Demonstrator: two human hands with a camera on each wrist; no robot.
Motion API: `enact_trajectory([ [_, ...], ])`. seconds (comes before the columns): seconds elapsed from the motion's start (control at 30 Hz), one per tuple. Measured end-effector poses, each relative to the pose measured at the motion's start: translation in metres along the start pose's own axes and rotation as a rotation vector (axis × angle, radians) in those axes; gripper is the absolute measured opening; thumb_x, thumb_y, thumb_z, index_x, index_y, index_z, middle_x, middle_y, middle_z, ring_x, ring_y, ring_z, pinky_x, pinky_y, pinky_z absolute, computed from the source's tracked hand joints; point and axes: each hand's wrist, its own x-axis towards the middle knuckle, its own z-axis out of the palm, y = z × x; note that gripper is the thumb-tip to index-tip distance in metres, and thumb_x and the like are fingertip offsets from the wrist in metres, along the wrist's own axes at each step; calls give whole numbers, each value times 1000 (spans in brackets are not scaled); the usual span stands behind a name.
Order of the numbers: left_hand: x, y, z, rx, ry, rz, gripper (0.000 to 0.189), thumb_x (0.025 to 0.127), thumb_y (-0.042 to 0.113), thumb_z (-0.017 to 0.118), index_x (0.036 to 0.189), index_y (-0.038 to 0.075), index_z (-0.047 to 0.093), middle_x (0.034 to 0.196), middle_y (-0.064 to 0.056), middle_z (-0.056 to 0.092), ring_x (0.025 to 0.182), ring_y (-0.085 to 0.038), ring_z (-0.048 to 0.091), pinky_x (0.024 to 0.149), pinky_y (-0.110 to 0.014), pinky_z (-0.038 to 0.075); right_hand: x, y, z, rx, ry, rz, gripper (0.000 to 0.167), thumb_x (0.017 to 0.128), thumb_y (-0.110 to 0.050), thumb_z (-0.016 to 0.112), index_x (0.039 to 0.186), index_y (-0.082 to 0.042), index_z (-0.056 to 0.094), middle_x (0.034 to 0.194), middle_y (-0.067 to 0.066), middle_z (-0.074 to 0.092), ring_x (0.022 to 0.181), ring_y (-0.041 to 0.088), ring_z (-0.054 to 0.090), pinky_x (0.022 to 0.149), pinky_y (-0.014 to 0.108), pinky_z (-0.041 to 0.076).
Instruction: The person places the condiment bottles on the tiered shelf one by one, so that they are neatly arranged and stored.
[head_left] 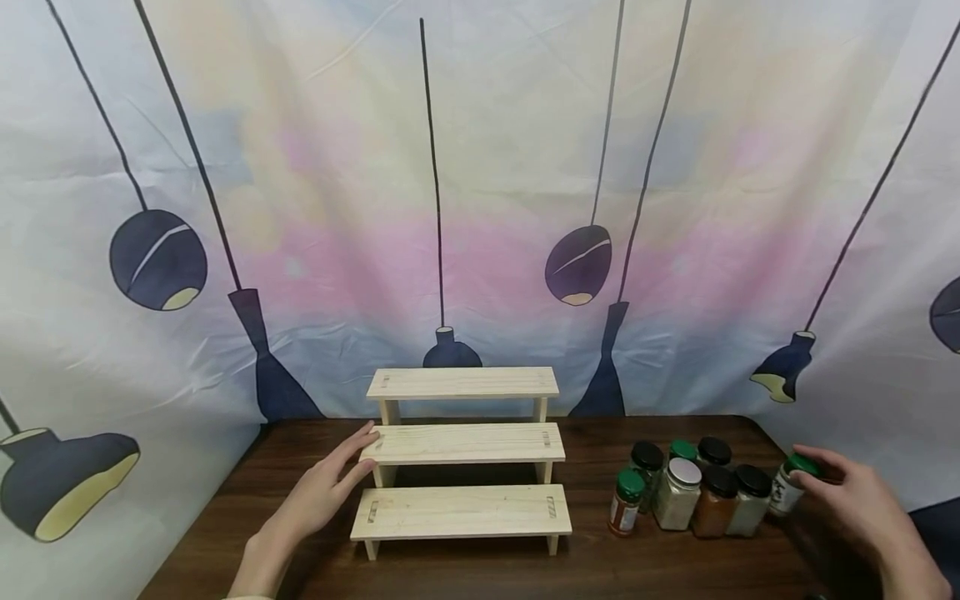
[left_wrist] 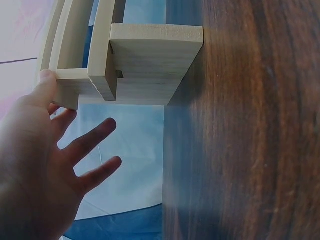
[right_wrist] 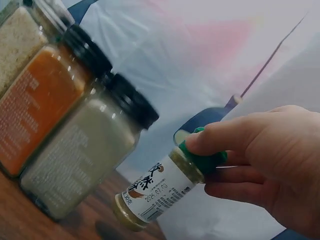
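My right hand [head_left: 855, 500] grips a small spice jar [right_wrist: 157, 187] by its green cap, thumb on one side and fingers on the other. The jar has a white label with dark characters and tilts in the right wrist view, beside the group of other jars. My left hand [head_left: 318, 492] is at the left end of a three-tier wooden rack [head_left: 465, 444]. Its thumb and index finger pinch the end of the middle shelf [left_wrist: 70, 82], while the other fingers spread free.
Several spice jars stand together right of the rack, among them a green-capped red one [head_left: 626, 502], a white-lidded one [head_left: 678, 496] and a black-lidded orange one [head_left: 716, 502]. A dark wooden table [head_left: 592, 567] lies beneath. Behind hangs a printed cloth [head_left: 495, 167].
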Motion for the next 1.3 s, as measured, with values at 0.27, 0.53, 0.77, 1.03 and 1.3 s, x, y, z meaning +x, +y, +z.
enact_trajectory([
  [0.27,-1,0,-2,-1,-11,0,49,103,47,47,149,31,44,162,1,34,137,-37,47,101,-64,42,-12,-28,-8,-45,295,-84,55,98,-29,65,133,12,53,118,42,52,88,49,61,56,43,53],
  [0.53,-2,0,-3,-7,-10,-3,49,103,46,47,150,32,43,162,2,33,137,-37,47,101,-64,42,-26,-64,-15,-67,481,-207,49,93,-20,71,130,9,58,116,37,56,97,54,56,74,63,49],
  [0.77,-3,0,-3,-9,-13,-12,49,103,47,47,150,32,43,162,2,33,139,-37,45,102,-64,42,-39,-94,-18,-47,574,-371,47,86,-21,78,127,0,65,112,27,64,92,17,64,70,38,52],
  [1.03,-4,2,-3,-7,-9,-6,49,103,47,48,149,31,44,161,-2,34,136,-38,48,100,-64,42,-43,-126,-8,46,622,-631,52,75,-8,85,125,-11,71,109,15,70,97,-34,34,69,0,37],
  [1.3,-3,3,-1,-25,-14,-18,50,102,49,49,149,33,44,162,2,33,138,-37,46,102,-65,41,-45,-152,7,71,600,-773,61,68,3,86,124,-14,72,107,7,71,101,-27,44,74,0,42],
])
